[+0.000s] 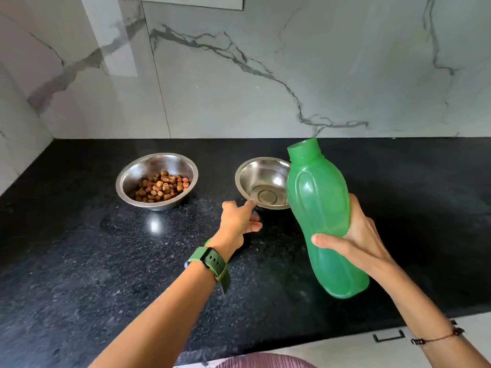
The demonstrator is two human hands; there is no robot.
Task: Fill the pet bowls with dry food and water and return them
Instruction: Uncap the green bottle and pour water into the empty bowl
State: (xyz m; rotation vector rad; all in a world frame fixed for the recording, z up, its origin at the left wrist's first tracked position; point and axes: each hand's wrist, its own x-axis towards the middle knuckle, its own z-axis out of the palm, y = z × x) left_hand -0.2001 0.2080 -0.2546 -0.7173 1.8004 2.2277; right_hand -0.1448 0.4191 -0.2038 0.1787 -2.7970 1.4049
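Two steel bowls stand on the black counter. The left bowl holds brown dry kibble. The right bowl looks empty, with nothing visible inside. My left hand touches the near rim of the right bowl with a fingertip, fingers apart. My right hand grips a green plastic bottle around its middle. The bottle has no cap, leans slightly left, and its mouth hovers over the right bowl's right edge, covering part of that rim.
A marble-patterned wall rises behind the counter and along the left side. The counter's front edge runs at the lower right, with a white drawer front and dark handle below it.
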